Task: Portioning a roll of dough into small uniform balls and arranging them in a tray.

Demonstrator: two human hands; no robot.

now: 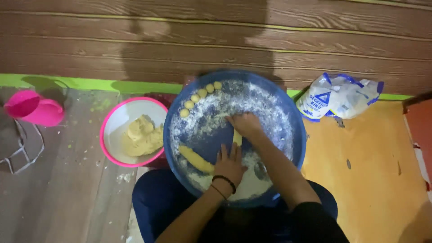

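We see a yellow dough roll [196,159] lying on the floured bottom of a big blue tray [297,121], which rests on the person's lap. Its long axis runs diagonally, from upper left down to lower right, and its lower end seems to slip under the left hand [229,163], which lies flat with fingers spread, pressing down. The right hand [245,124] sits further up the tray, fingers curled over a short pale dough piece [237,137]; we cannot tell for certain whether it pinches or only presses it. The hands are apart, the left nearer the long roll. Along the tray's upper left rim runs a curved row of small dough balls [200,99]. Beside the tray on the floor stand a pink-rimmed bowl [108,123] holding a dough lump [143,135], a pink jug [33,107], and a flour bag [338,95].
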